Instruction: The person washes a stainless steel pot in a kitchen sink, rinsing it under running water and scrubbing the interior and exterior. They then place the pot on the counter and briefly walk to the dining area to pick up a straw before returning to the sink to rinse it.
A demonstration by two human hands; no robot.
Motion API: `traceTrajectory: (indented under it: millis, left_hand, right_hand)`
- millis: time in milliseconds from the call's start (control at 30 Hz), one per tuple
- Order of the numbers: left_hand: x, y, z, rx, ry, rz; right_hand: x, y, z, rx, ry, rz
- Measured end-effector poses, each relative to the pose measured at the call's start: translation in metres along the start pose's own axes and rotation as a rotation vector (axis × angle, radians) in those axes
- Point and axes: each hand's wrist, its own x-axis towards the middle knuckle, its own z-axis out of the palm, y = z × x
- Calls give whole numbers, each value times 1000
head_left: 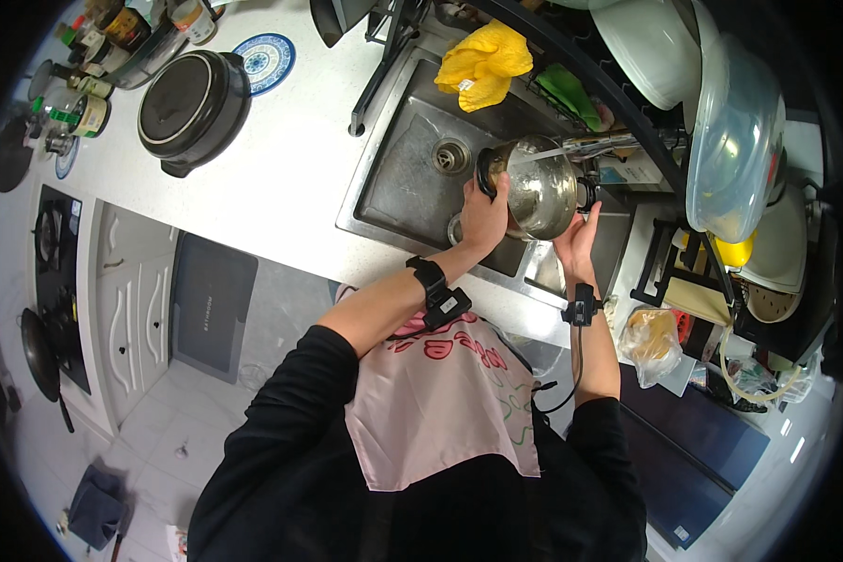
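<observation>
The left hand's (484, 217) fingers are closed around one black handle of the steel pot (545, 201); the right hand's (578, 245) fingers meet the opposite handle, though I cannot tell whether they wrap it. Beneath the fingers lies the sink (393, 173). Just beyond them, the tap (611, 143) is near the pot's rim: a weak right-hand hold could let the pot tip, and an uneven lift could knock the tap.

Bright light glints off the pot (544, 199); dark edges bend.
</observation>
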Motion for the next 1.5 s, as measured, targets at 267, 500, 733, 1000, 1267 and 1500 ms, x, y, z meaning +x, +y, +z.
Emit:
traceTrajectory:
  millis: [267, 500, 733, 1000, 1267, 1500]
  left_hand:
    - [0, 1, 2, -37, 67, 34]
    - [0, -2, 5, -55, 76, 26]
    - [1, -6, 10, -66, 96, 94]
    - [-6, 0, 11, -81, 123, 32]
    - [-18, 7, 18, -45, 180, -15]
    - [-16, 5, 25, -107, 220, 84]
  right_hand:
    - [2, -1, 3, 23, -3, 3]
    - [4, -1, -5, -11, -21, 10]
    - [1, -1, -3, -24, -18, -10]
    - [7, -3, -3, -2, 2, 12]
    - [24, -9, -6, -18, 18, 24]
    - [36, -15, 2, -35, 67, -28]
